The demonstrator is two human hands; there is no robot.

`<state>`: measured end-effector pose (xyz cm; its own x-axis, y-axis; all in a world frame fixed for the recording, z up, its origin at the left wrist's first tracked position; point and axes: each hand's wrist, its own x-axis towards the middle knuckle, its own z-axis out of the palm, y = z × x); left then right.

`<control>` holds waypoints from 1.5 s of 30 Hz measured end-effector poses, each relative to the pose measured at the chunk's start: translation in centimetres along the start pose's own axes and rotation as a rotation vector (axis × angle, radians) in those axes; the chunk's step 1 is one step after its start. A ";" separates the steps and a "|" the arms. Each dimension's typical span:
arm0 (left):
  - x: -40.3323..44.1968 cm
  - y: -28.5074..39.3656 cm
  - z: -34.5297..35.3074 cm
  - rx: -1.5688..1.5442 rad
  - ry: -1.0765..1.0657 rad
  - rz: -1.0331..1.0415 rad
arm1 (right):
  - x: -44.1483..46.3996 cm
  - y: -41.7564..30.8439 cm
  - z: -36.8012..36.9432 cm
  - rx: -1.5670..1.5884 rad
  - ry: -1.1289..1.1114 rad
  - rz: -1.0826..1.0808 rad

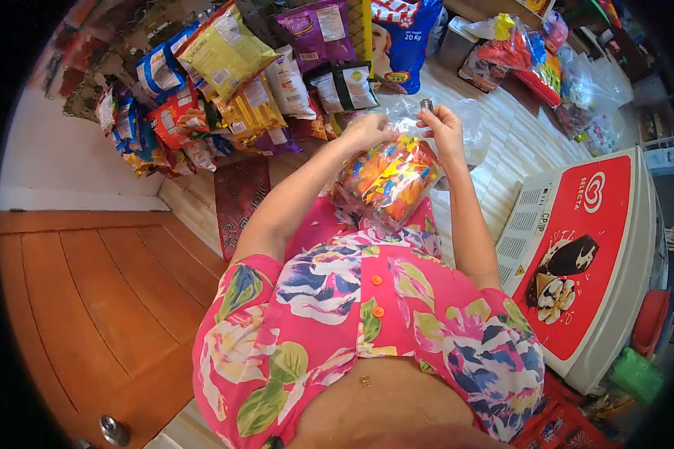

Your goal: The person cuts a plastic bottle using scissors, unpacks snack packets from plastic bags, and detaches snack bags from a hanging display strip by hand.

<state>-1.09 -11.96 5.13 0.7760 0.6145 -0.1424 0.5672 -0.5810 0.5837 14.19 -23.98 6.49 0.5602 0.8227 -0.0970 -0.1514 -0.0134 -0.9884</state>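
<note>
A clear plastic bag (388, 183) filled with bright orange, yellow and blue packets rests at my lap. My left hand (367, 132) is closed on the gathered top of the bag, at its left side. On the other side, my right hand (445, 132) is raised beside the bag's opening. Its fingers pinch a small dark metal-looking piece (426, 105), too small to name. Loose clear plastic (468, 127) spreads behind that hand. Whether the right fingers also touch the bag's plastic, I cannot tell.
Snack packs (228, 56) hang in a cluster ahead on the left. Beyond the bag stands a blue 20 kg sack (408, 45). A red-topped freezer (577, 254) is at the right, a wooden door (97, 299) at the left. Plastic-wrapped goods (528, 67) sit at the far right.
</note>
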 end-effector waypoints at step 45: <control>-9.1 5.9 0.9 -0.563 -0.258 -0.164 | -8.4 0.0 -0.6 0.236 0.144 0.070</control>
<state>-4.51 -21.43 9.15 0.7727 0.4824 -0.4125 0.5067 -0.0775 0.8586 10.01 -31.23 7.18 0.6493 0.7347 -0.1965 -0.3701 0.0795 -0.9256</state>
